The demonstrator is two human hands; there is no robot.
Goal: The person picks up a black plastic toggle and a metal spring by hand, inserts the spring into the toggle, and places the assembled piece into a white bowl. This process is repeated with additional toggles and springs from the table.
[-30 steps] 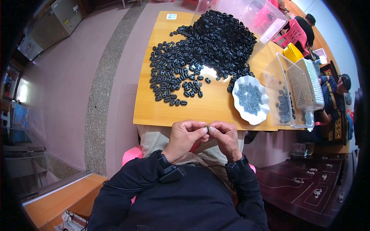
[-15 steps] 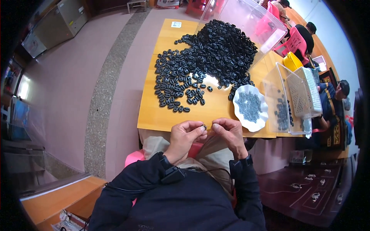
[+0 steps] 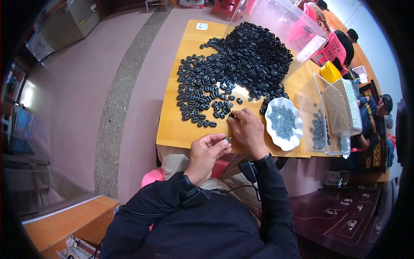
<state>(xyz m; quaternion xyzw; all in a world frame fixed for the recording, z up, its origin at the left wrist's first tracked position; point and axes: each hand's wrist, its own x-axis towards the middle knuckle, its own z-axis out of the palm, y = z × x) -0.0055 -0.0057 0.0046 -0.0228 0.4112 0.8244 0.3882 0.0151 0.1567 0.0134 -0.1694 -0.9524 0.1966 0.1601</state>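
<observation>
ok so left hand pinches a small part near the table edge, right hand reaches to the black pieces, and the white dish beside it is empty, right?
Not quite. In the head view the white dish is not empty: it holds a heap of small grey parts. The rest stands: the left hand pinches a small part near the table edge, and the right hand reaches to the black pieces.

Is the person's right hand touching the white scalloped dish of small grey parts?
Apart. The head view shows bare wooden table between the right hand and the white dish; the hand reaches toward the loose black pieces instead.

The wooden table [image 3: 181,131] bears black parts [image 3: 241,64], a white dish [image 3: 271,129] and clear bins [image 3: 321,93].
</observation>
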